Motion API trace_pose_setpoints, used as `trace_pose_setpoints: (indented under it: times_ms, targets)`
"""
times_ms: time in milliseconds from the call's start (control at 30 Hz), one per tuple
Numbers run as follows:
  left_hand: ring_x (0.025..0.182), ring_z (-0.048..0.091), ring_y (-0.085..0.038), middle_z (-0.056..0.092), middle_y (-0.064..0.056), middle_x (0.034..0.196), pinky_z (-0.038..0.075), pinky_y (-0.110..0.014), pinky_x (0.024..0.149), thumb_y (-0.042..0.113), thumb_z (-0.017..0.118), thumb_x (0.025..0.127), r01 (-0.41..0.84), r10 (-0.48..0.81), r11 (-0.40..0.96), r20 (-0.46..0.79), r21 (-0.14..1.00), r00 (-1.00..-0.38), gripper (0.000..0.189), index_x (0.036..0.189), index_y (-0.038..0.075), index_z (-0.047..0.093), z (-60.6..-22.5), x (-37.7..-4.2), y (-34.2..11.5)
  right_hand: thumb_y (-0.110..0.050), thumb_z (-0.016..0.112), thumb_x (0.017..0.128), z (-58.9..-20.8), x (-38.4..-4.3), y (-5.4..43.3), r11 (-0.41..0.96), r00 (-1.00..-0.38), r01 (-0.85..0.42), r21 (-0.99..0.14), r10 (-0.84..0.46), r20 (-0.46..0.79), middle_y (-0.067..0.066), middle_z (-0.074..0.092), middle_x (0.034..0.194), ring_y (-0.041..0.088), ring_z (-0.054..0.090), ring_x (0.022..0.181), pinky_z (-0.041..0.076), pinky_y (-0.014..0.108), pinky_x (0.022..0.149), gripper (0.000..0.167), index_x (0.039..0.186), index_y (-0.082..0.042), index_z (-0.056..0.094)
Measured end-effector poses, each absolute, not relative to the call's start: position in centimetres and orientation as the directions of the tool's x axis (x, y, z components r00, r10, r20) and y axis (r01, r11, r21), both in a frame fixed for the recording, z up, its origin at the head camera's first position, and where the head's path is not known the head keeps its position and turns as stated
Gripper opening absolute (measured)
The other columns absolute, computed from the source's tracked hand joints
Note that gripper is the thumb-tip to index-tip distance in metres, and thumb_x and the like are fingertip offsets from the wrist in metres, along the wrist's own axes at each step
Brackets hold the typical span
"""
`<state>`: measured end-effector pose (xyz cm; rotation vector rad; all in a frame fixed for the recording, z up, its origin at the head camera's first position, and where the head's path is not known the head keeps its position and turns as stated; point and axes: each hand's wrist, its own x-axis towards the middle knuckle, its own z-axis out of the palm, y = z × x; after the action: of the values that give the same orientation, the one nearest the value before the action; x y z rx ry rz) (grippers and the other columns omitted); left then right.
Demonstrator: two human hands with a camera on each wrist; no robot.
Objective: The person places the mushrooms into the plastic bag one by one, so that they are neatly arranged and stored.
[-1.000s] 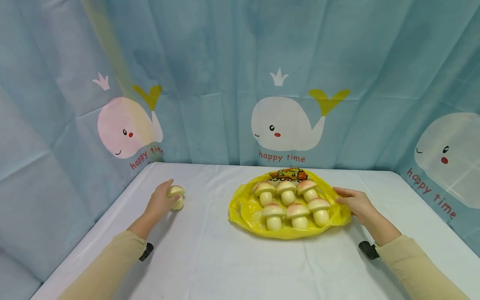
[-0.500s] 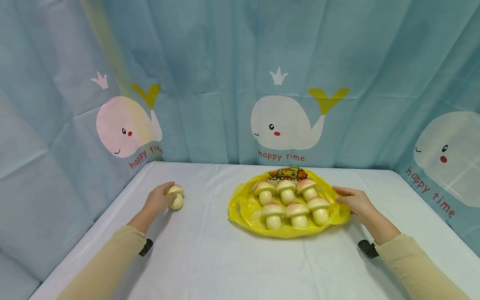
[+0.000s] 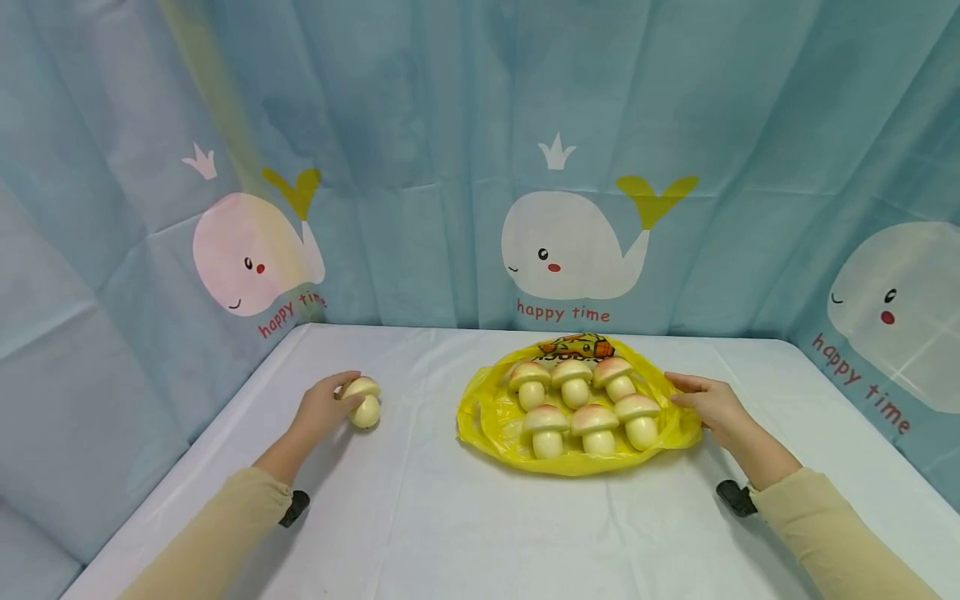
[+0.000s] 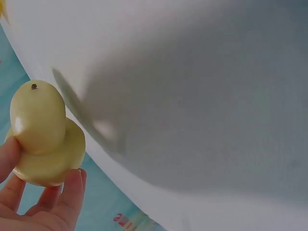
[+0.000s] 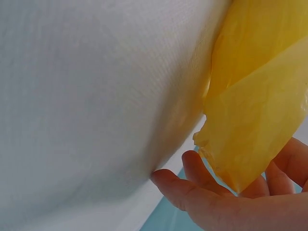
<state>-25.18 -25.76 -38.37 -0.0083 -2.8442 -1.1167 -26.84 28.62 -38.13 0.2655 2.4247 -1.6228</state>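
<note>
My left hand holds a toy mushroom at the table's left side. Its cap sits among the fingers and its pale stem points down toward the cloth. In the left wrist view the thumb lies on one side of the mushroom, the fingertips on the other. At the right edge of a yellow plastic bag, my right hand has its fingers extended. The right wrist view shows the bag's loose edge draping in front of some fingers. Several toy mushrooms with pinkish caps lie on the bag in two rows.
A white cloth covers the table. Behind and beside it hangs a blue curtain printed with whales. A dark wrist camera sits under the right wrist, and another dark camera under the left.
My left hand went slightly left, then came back right and a little nearer, the toy mushroom moving with it. My right hand and the yellow bag have stayed put.
</note>
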Motion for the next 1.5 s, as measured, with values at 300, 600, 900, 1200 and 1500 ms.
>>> trace_pose_setpoints:
  times_ms: [300, 600, 900, 1200, 1500]
  targets:
    - [0.113, 0.052, -0.045, 0.045, -0.032, 0.138, 0.045, -0.052, 0.091, 0.008, 0.062, 0.095, 0.062, -0.011, 0.694, 0.097, 0.717, -0.995, 0.047, 0.136, -0.008, 0.048, -38.3, -24.1, -24.0, -0.010, 0.051, 0.100, -38.2, -26.8, 28.6, 0.374, -0.962, 0.264, -0.889, 0.033, -0.272, 0.025, 0.017, 0.156, 0.044, 0.020, 0.140, 0.028, 0.055, 0.109, 0.056, 0.150, -0.001, 0.028]
    - [0.108, 0.055, -0.041, 0.051, -0.029, 0.132, 0.048, -0.049, 0.085, 0.009, 0.063, 0.095, 0.100, 0.010, 0.671, 0.126, 0.735, -0.992, 0.044, 0.135, -0.005, 0.051, -37.9, -22.9, -22.1, -0.009, 0.050, 0.100, -38.2, -26.8, 28.7, 0.369, -0.960, 0.268, -0.890, 0.032, -0.277, 0.025, 0.016, 0.157, 0.044, 0.018, 0.141, 0.026, 0.056, 0.110, 0.056, 0.150, -0.001, 0.027]
    - [0.105, 0.056, -0.038, 0.057, -0.025, 0.126, 0.050, -0.042, 0.079, 0.007, 0.065, 0.093, 0.141, 0.025, 0.641, 0.164, 0.754, -0.986, 0.043, 0.132, -0.004, 0.055, -38.0, -22.2, -20.3, -0.010, 0.051, 0.100, -38.2, -26.9, 28.7, 0.363, -0.959, 0.274, -0.890, 0.033, -0.282, 0.025, 0.015, 0.157, 0.045, 0.016, 0.141, 0.024, 0.057, 0.111, 0.056, 0.150, -0.001, 0.026]
    - [0.104, 0.056, -0.034, 0.059, -0.019, 0.125, 0.051, -0.036, 0.075, 0.009, 0.067, 0.092, 0.147, 0.029, 0.617, 0.165, 0.773, -0.986, 0.042, 0.132, 0.000, 0.058, -37.2, -21.9, -18.1, -0.010, 0.051, 0.100, -38.2, -26.9, 28.7, 0.361, -0.959, 0.276, -0.891, 0.035, -0.282, 0.025, 0.016, 0.157, 0.045, 0.017, 0.141, 0.025, 0.057, 0.111, 0.056, 0.150, -0.002, 0.027]
    - [0.101, 0.055, -0.029, 0.059, -0.014, 0.126, 0.050, -0.032, 0.071, 0.010, 0.068, 0.091, 0.168, 0.054, 0.593, 0.169, 0.788, -0.984, 0.043, 0.132, 0.003, 0.058, -36.7, -22.0, -15.7, -0.010, 0.050, 0.100, -38.2, -26.8, 28.7, 0.363, -0.962, 0.263, -0.894, 0.026, -0.272, 0.025, 0.015, 0.157, 0.045, 0.017, 0.141, 0.026, 0.057, 0.110, 0.056, 0.150, -0.001, 0.027]
